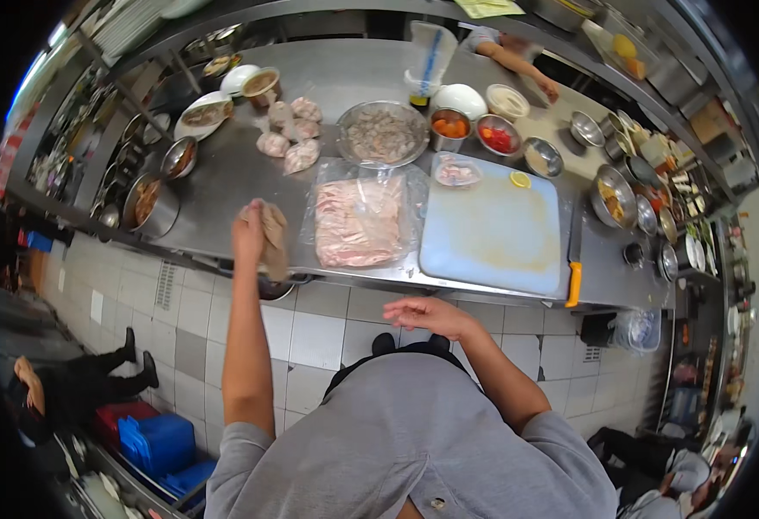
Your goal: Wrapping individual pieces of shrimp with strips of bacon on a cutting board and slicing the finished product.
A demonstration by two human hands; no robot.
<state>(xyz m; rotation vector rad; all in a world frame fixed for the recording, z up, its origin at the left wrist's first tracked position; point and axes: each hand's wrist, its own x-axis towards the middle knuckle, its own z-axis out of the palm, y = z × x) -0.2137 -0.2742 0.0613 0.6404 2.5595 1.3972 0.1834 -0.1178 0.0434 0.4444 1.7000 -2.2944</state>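
My left hand (250, 224) grips a brown cloth (276, 243) at the front edge of the steel worktop (214, 220). My right hand (425, 314), empty with its fingers apart, hovers in front of the counter edge. Between them on the worktop lies a clear plastic bag of sliced raw meat (360, 220). A light blue cutting board (490, 227) to its right carries a small tray of raw meat (456, 170) and a lemon slice (520, 180). Right of the board lies a knife with an orange handle (574, 284). Behind the bag stands a bowl of raw shrimp (383, 133).
Several knotted bags (302, 156) and a pot of food (152, 204) are at left. Metal bowls (613, 198) crowd the right side. A co-worker's arm (522, 65) reaches over the far side. Other people are behind at both sides, near blue bins (156, 444) at left.
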